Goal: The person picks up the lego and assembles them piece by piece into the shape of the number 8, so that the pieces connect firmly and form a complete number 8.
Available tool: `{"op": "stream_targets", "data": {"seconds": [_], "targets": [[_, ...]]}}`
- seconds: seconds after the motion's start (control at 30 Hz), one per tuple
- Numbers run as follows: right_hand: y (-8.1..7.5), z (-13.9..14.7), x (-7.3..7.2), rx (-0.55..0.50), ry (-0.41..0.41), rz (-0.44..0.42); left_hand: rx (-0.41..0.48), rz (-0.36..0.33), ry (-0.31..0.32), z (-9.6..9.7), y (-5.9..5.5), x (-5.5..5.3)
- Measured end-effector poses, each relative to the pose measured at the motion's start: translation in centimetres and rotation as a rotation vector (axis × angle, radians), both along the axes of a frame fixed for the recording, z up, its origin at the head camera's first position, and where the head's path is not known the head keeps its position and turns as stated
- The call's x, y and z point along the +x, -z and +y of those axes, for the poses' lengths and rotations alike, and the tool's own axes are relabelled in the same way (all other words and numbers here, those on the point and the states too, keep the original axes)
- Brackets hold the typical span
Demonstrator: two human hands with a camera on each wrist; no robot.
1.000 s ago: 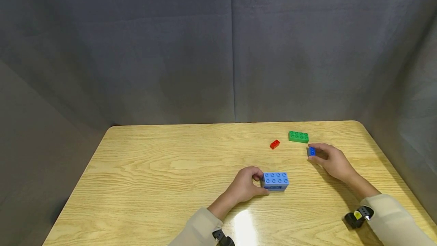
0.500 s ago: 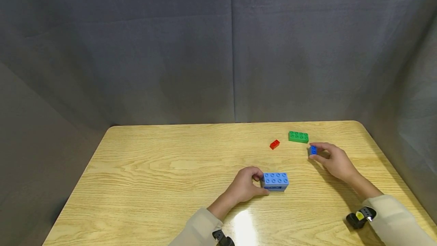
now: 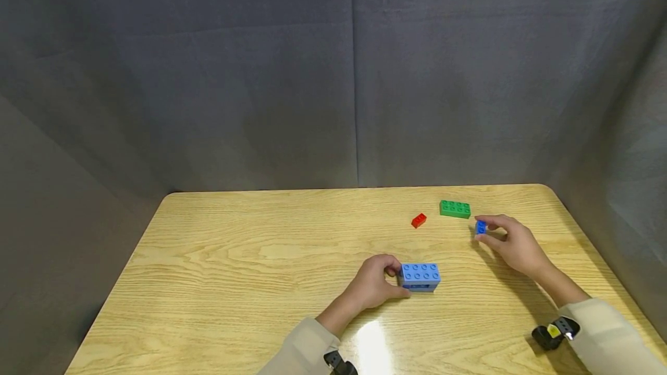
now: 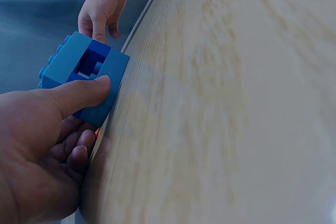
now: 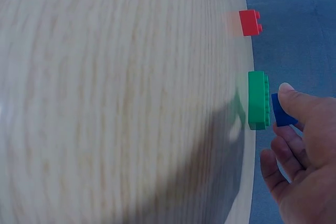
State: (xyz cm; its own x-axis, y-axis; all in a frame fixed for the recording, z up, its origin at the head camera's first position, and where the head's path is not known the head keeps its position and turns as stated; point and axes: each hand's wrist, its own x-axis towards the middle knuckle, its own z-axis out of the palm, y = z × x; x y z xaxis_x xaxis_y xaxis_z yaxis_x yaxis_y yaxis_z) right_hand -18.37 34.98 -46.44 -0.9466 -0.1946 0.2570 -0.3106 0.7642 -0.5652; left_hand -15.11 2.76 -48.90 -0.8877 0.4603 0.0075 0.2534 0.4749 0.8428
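Observation:
My left hand [image 3: 373, 282] grips the left end of a stacked block of light-blue toy bricks [image 3: 420, 276] on the table. In the left wrist view, this stack [image 4: 86, 66] has a gap in its side, with darker blue bricks between the light-blue top and bottom; the thumb lies across it. Over to the right, my right hand [image 3: 513, 245] pinches a small dark-blue brick [image 3: 480, 227] between thumb and fingers, raised above the table. The right wrist view has that blue brick [image 5: 283, 111] partly covered by the thumb.
A green brick [image 3: 455, 209] lies near the table's back edge, just left of the right hand. Left of it sits a small red brick [image 3: 419, 220]. Grey curtains [image 3: 260, 103] stand behind and beside the wooden table [image 3: 234, 276].
My right hand has lifted the small dark-blue brick and moved it slightly back and to the right. My left hand and the light-blue stack have stayed in place.

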Motion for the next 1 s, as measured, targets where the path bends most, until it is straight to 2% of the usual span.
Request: {"op": "stream_targets", "data": {"seconds": [0.67,1.0], "targets": [[-1.1,-0.1,0.4,0.024,0.008,0.029,0.006,0.01,0.001,0.0,0.1,0.0],[-1.5,-0.4,0.6,0.036,-0.02,0.072,0.009,0.006,0.002,0.0,0.0,0.0]]}}
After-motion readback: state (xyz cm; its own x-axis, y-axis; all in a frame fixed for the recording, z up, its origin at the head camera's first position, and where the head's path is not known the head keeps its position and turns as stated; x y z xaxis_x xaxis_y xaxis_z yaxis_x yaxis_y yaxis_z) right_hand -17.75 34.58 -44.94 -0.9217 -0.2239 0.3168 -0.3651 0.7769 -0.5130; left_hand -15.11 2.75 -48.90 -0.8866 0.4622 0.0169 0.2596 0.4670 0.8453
